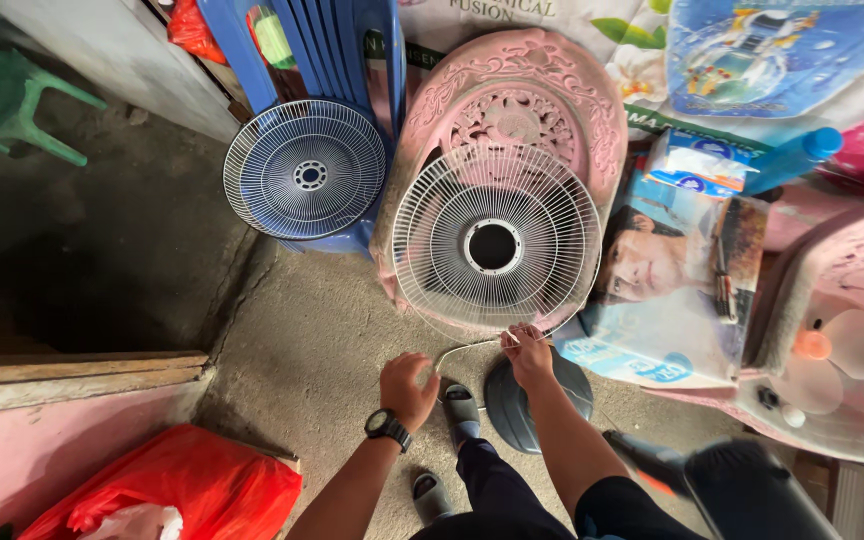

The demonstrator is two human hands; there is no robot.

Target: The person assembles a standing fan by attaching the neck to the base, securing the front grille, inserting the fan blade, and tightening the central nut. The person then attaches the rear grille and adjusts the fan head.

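- The right hand (529, 352) pinches the bottom rim of a white fan grille (496, 240), which leans upright against a pink chair (552, 90).
- The left hand (407, 385), closed, grips a thin wire clip (464, 349) just below.
- A second grille (304, 169) leans on blue chairs (342, 40).

Soft, even daylight, moderately bright; no glare. Deep shadow pools on the floor (82, 270) at left. Wide-angle lens bends the frame edges. Dark object (742, 490) at lower right blurred; centre sharp.

White wire fan guard (497, 245) against an ornate pink chair (552, 90); blue chairs (352, 40), red bag (172, 490).
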